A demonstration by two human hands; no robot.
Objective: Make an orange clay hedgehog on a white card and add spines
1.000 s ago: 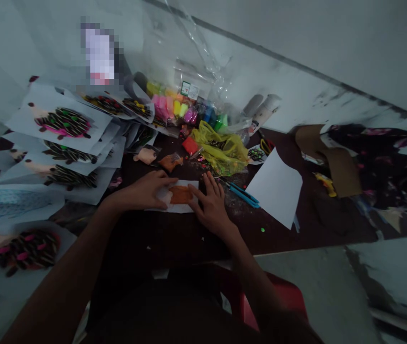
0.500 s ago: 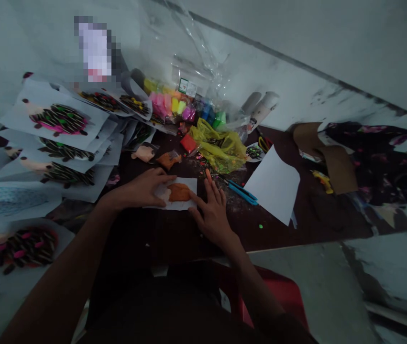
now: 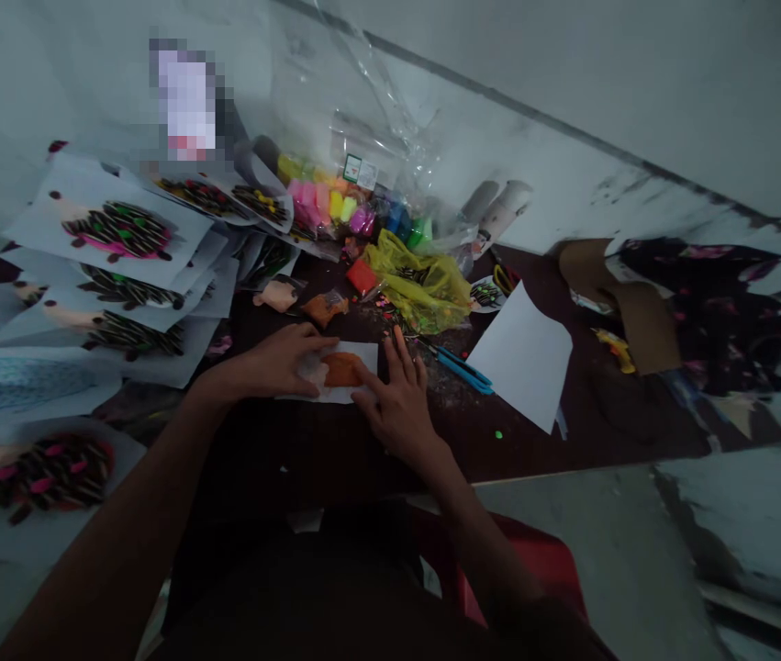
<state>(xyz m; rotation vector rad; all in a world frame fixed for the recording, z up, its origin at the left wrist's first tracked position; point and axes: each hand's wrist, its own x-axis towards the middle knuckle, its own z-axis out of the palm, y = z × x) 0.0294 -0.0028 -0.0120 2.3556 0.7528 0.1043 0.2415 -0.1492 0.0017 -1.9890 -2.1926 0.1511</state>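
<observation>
A small sheet of white paper [image 3: 366, 352] lies on the dark table, bearing a flattened patch of orange-brown clay [image 3: 340, 371] with a pale piece at its left end. My left hand [image 3: 286, 360] rests on the paper's left side, fingers stretched out. From the right, my right hand [image 3: 400, 395] reaches over with fingers spread, its index fingertip touching the clay's right edge. Just behind the paper lie a wrapped lump of orange-brown clay [image 3: 325, 308] and a wrapped pale lump [image 3: 275, 295].
Stacked hedgehog pictures [image 3: 121, 229] fill the left. Behind are colourful clay packs [image 3: 335, 197] and a yellow plastic bag [image 3: 424, 285]. A blue-handled cutting tool [image 3: 463, 369] and white sheet [image 3: 528, 358] lie right. A red stool [image 3: 534, 560] stands below the table.
My right hand has shifted slightly left, its index fingertip further onto the clay. My left hand stays in place on the paper.
</observation>
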